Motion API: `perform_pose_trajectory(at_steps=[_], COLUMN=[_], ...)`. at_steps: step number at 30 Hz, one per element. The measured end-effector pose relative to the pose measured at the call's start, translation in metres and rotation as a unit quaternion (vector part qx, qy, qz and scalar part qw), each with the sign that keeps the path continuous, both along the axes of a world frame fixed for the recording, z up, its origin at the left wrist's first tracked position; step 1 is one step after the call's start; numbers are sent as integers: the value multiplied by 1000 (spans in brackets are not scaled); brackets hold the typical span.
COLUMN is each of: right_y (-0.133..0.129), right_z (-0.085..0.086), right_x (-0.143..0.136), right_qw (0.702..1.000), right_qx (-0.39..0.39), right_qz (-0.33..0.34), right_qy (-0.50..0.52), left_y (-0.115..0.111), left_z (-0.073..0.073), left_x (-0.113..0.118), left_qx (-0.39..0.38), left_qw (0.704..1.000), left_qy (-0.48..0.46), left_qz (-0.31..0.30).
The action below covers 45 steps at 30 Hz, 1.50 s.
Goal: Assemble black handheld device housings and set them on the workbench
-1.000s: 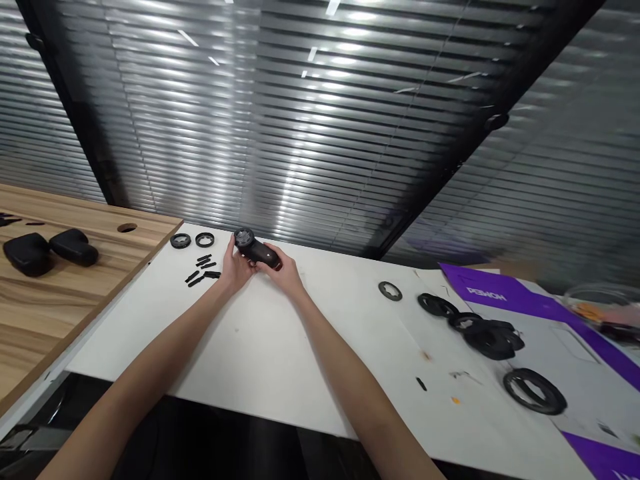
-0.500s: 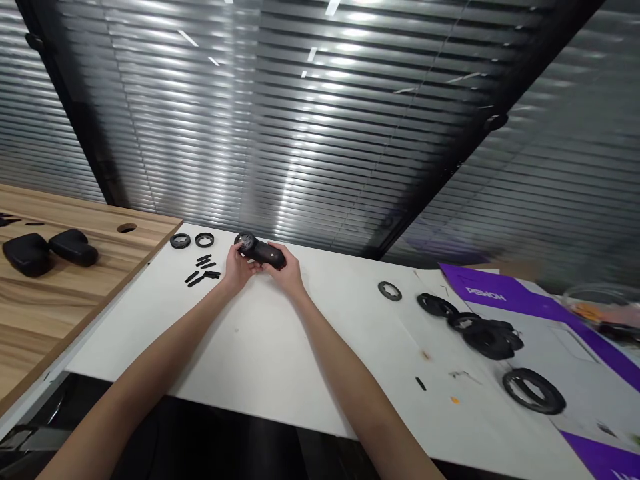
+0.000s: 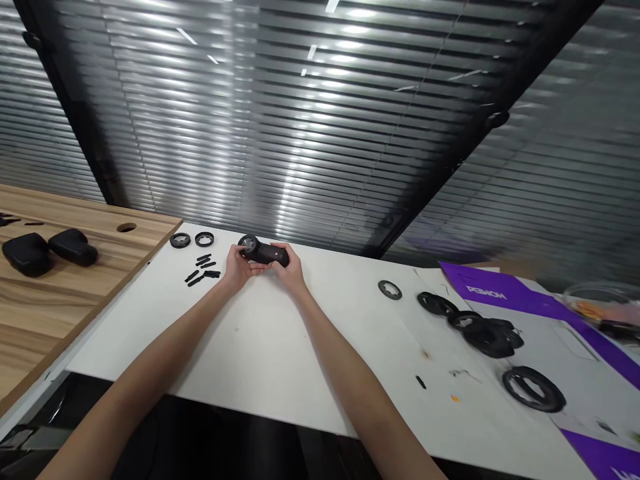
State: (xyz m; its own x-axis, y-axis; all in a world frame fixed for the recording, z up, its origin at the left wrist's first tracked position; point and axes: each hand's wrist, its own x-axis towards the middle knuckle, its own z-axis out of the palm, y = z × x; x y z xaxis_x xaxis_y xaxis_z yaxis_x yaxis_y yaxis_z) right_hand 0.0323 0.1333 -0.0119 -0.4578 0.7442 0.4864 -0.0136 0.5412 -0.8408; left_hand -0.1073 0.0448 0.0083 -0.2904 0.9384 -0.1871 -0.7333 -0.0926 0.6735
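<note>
Between both hands, above the far edge of the white table (image 3: 270,347), is a black handheld device (image 3: 265,253) with a round head and a thick handle, much like a massage gun body. My left hand (image 3: 240,268) is closed around its round head, thumb on the upper side and fingers beneath. At the other end, my right hand (image 3: 290,268) grips the handle, with a small light mark showing near the thumb. Several small black strips (image 3: 201,269) lie left of my left hand. Beyond them sit two black rings, one farther left (image 3: 181,240) and one nearer (image 3: 205,239).
On the right lie a flat black ring (image 3: 390,289), several stacked black parts (image 3: 487,338) and a larger ring (image 3: 534,389), beside a purple and white box (image 3: 505,297). Two black curved housings (image 3: 73,247) rest on the wooden table (image 3: 60,293). Metallic blinds (image 3: 260,120) rise behind.
Both hands have shifted the black device slightly to the right and turned it a little, so its handle lies more level. The loose parts on the table stay where they were.
</note>
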Motion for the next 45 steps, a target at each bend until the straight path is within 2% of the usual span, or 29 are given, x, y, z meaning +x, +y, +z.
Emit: perform_pose_trajectory(at_steps=[7, 18, 31, 37, 45], right_y=[-5, -10, -12, -11, -12], right_z=[6, 10, 11, 9, 9], right_x=[2, 2, 2, 3, 3], right_qw=[1000, 997, 998, 998, 998], right_qx=[-18, -63, -44, -38, -31], right_qz=[24, 22, 20, 20, 20], right_qy=[1, -29, -35, -42, -43], left_y=[1, 3, 2, 4, 6], left_z=[-1, -4, -1, -4, -6], left_x=[-2, -3, -1, -3, -4], left_qx=[-9, 3, -12, -7, -13], left_qw=[1000, 1000, 999, 999, 999], left_qy=[0, -4, -17, -36, -15], left_qz=[-2, 14, 29, 23, 29])
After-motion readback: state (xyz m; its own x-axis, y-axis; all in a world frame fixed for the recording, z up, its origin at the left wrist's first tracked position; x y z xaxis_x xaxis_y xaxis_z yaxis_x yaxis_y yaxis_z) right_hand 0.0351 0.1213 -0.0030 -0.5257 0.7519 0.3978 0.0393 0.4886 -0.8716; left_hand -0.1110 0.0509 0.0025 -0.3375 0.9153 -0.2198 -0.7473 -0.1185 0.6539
